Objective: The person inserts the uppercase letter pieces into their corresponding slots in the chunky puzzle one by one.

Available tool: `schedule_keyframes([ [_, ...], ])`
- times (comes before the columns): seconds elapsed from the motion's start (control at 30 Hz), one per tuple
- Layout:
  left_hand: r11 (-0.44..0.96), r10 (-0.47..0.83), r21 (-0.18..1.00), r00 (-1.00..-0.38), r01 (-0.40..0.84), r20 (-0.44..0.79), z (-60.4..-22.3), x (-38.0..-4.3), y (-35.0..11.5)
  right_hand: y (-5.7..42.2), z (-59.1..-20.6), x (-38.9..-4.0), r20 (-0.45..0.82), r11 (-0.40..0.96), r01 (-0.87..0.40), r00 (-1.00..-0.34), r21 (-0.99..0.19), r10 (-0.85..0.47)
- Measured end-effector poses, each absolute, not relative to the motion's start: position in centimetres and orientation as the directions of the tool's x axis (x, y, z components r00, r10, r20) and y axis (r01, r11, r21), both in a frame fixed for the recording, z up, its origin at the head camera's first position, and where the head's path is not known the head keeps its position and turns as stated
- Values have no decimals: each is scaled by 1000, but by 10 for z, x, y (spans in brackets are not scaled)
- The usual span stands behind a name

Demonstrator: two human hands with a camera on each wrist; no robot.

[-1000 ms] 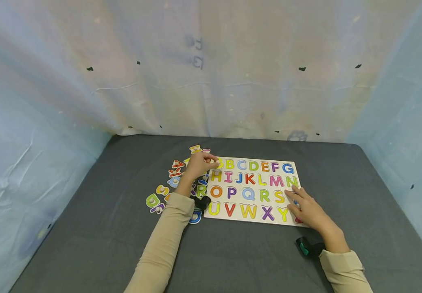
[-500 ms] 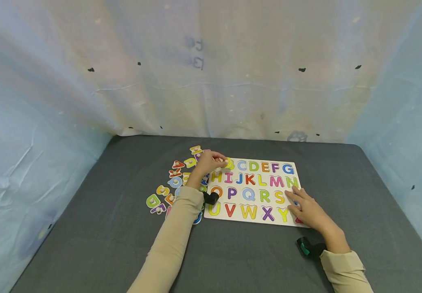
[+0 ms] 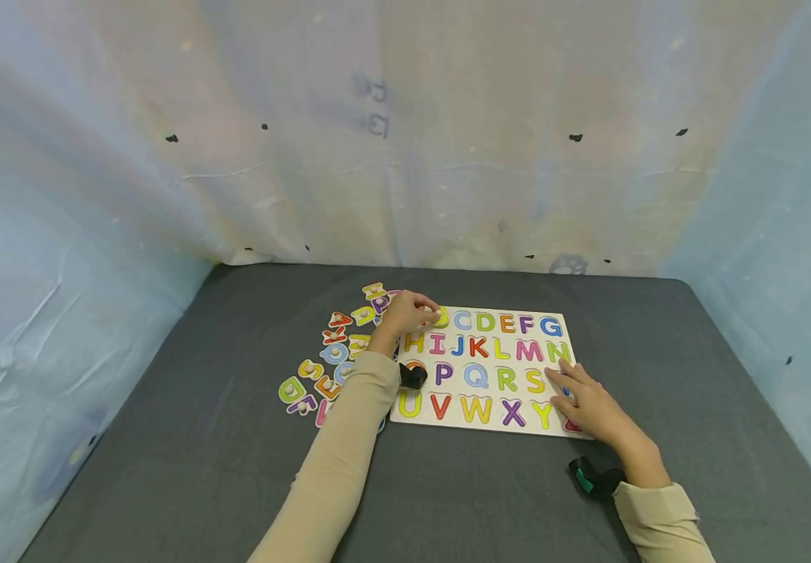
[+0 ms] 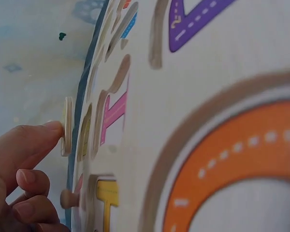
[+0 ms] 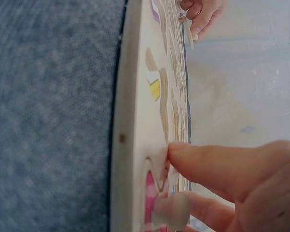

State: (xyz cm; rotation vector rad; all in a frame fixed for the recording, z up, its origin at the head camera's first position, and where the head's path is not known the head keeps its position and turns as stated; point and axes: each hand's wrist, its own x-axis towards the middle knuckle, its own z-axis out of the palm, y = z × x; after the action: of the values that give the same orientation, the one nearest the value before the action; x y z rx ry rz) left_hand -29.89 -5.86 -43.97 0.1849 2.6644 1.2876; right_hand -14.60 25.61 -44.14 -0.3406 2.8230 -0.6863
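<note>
My left hand [image 3: 408,314] pinches a yellow wooden letter piece [image 4: 66,126] over the top-left part of the alphabet puzzle board [image 3: 471,395]. In the left wrist view the piece stands on edge to the camera, apart from the board, and its letter cannot be read. Below those fingers a wooden knob [image 4: 68,198] sticks up from the board. My right hand [image 3: 591,400] rests on the board's right side, thumb and fingers spread. Beside the right thumb, a pink-red letter piece [image 5: 150,200] with a pale knob [image 5: 172,211] sits in the lower-right corner.
Several knobbed letter pieces lie left of the board, among them a green D [image 3: 292,390], a red K [image 3: 334,335] and an orange E [image 3: 328,387]. The left forearm covers some. Dark cloth [image 3: 475,493] covers the table; a pale curtain [image 3: 461,156] hangs behind.
My left hand has moved slightly right along the board's top row with the yellow letter piece, from the first slot to around the second. The right hand has stayed in place.
</note>
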Motion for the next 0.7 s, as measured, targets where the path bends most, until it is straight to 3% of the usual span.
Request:
schedule_keyframes([
  [0.7,689,116,723,-978,-45,-171,-440,-302,-50,256,-441,-147,-168,869,-161,-949,-467,-266],
])
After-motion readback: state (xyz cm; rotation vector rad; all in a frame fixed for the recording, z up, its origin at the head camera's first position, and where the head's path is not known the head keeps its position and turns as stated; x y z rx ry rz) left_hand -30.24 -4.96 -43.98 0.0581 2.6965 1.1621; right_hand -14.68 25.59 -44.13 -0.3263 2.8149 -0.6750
